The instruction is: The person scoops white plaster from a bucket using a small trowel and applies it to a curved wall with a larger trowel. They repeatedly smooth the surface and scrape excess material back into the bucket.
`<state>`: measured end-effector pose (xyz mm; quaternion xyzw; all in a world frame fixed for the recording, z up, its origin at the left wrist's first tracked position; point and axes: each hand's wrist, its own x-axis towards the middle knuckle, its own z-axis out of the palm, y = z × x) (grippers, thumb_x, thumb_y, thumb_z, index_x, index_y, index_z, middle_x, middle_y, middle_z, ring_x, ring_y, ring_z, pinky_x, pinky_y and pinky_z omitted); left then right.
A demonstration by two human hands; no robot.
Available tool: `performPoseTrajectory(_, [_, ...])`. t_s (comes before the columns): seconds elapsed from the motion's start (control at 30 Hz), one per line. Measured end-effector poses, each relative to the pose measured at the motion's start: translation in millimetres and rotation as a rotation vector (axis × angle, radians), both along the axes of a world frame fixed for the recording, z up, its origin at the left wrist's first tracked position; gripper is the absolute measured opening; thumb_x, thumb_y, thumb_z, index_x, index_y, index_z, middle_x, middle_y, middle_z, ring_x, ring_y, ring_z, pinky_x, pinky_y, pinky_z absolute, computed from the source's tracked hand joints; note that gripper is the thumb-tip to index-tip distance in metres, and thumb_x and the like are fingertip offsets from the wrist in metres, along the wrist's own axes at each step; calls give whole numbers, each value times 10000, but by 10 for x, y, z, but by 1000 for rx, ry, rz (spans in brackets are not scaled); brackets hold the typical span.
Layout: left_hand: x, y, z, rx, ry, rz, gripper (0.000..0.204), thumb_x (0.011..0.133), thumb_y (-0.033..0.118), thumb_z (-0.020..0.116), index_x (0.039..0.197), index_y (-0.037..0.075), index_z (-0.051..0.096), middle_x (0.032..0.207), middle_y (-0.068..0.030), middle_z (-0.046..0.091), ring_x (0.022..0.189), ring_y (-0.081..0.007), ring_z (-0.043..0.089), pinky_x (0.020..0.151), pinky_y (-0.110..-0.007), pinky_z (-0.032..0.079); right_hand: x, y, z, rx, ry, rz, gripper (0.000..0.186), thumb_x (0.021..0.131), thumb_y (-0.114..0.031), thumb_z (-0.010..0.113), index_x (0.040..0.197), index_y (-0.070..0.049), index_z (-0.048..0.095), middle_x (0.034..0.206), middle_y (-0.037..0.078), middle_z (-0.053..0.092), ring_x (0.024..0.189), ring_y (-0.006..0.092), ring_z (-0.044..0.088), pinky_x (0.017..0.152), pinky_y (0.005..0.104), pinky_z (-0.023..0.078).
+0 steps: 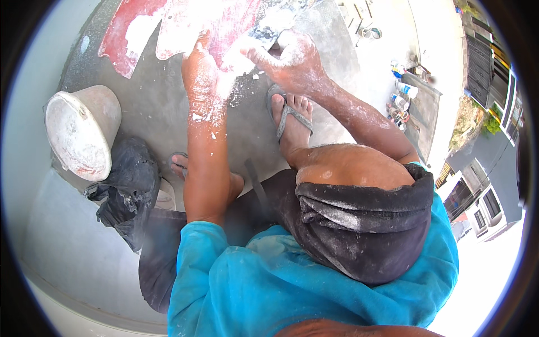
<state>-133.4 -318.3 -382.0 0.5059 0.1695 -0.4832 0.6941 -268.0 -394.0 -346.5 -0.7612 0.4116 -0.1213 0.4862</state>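
My left hand (203, 76), dusted white, reaches to the red, white-smeared flat pieces (168, 42) at the top. Its fingers look closed, but glare washes out what they grip. Beside it, my right hand (295, 64) is curled, thumb pointing left, against a dark, white-coated item (272, 28) that I cannot make out. A clump of white powdery material (238, 59) lies between the two hands. Another red flat piece (126, 42) with a white patch is at the upper left.
A white-crusted bucket (84, 132) lies tilted at the left, with a crumpled black plastic bag (132, 180) beside it. White crumbs dot the grey floor (146, 101) near my sandalled foot (295, 121). Several containers (401, 98) stand at the right.
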Motion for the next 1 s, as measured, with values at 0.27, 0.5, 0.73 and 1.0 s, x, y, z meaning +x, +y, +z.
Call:
performPoseTrajectory(0.27, [31, 18, -50, -124, 68, 0, 367, 1006, 114, 504, 1312, -84, 472, 1215, -180, 598, 1086, -294, 629, 898, -435, 543, 20, -55, 8, 10, -29, -22, 252, 857, -282, 743, 931, -42, 724, 734, 89, 697, 654, 214, 664, 622, 329, 522])
performPoseTrajectory(0.5, [34, -5, -71, -86, 77, -20, 381, 1022, 132, 471, 1339, -78, 444, 1273, -190, 577, 1127, -317, 611, 934, -465, 526, -55, 50, -140, -105, -156, -4, 207, 843, -253, 752, 893, -55, 717, 740, 79, 703, 660, 199, 679, 621, 318, 531])
performPoseTrajectory(0.73, [27, 11, -36, -101, 134, -22, 384, 1022, 138, 471, 1341, -73, 442, 1276, -194, 576, 1148, -316, 599, 957, -473, 517, -67, 68, -193, -34, -121, -50, 228, 844, -251, 756, 926, -44, 703, 741, 75, 689, 658, 196, 667, 623, 328, 528])
performPoseTrajectory(1.0, [0, -4, -25, -117, 61, -21, 396, 1034, 174, 444, 1353, -60, 437, 1299, -190, 565, 1163, -325, 589, 973, -472, 506, -76, 141, -162, -43, -159, -25, 194, 875, -235, 716, 977, -70, 719, 823, 81, 712, 722, 210, 686, 652, 336, 535])
